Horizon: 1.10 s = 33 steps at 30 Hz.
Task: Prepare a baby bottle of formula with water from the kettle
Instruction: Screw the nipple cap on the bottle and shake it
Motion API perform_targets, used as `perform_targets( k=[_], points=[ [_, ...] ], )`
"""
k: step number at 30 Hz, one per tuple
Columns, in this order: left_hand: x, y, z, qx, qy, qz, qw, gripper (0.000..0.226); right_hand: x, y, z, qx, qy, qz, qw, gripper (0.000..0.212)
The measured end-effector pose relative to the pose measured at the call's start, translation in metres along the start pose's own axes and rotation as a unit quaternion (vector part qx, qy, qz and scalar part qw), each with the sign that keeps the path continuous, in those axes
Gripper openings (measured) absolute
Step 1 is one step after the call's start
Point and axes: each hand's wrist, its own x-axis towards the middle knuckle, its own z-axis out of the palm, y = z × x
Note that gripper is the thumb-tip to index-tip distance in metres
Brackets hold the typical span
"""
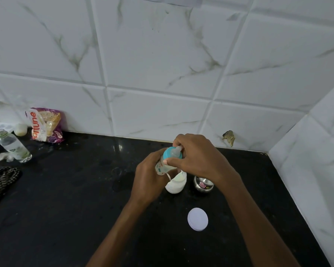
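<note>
A small baby bottle with a printed body, a teal collar and a clear teat is held above the black counter, tilted toward the left. My left hand grips its body from below. My right hand curls over the top, thumb and fingers pinching the teal collar. Under the bottle stands an open white jar with white powder inside. Its round white lid lies flat on the counter nearer to me. No kettle shows in the view.
A small steel pot stands right of the jar. At the far left are a clear plastic bottle, a purple snack bag against the tiled wall, and a checked cloth. The wall corner closes in on the right.
</note>
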Motion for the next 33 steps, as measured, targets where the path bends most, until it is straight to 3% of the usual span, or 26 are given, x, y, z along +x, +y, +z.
perform_targets(
  k=[4,15,33],
  points=[
    [-0.002,-0.004,0.0,0.001,0.001,0.003,1.0,0.062,-0.004,0.0,0.008,-0.012,0.011,0.003,1.0,0.044],
    [-0.006,-0.009,-0.001,-0.002,0.002,0.005,1.0,0.06,-0.009,0.014,0.012,0.116,-0.024,-0.039,0.992,0.053],
    [-0.008,-0.006,-0.012,0.015,-0.056,0.012,0.998,0.06,-0.005,0.009,-0.003,0.083,-0.118,-0.073,0.987,0.055]
  ],
)
